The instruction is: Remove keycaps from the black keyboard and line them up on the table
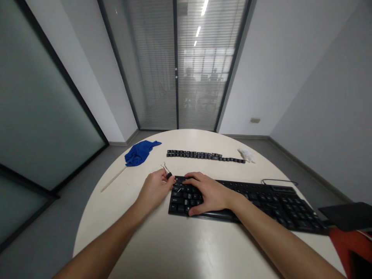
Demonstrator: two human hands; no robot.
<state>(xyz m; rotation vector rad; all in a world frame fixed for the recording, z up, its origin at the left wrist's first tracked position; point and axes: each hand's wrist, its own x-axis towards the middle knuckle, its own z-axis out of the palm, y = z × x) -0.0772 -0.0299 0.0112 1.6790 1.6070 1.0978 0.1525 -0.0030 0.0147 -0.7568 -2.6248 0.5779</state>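
My left hand (157, 186) is closed on a wire keycap puller (169, 175) at the keyboard's back left corner. Its black grip sits between thumb and fingers, and two thin bent wires point away from me. Under and beside my right hand lies a black keyboard (180, 201), flat on the table. That right hand (210, 190) rests over the left part of the keys with fingers spread, thumb near the front edge, covering several keys. A small pale metal-looking piece (179, 190) shows over the upper left keys; I cannot tell whether it belongs to the puller.
Removed black keycaps (193, 154) stand lined up in rows behind the keyboard. A blue cloth (141, 153) with a pale stick (114, 179) lies at left. White crumpled material (247, 155) is at back right. A cable (279, 180) curves behind the keyboard on the round table (139, 248).
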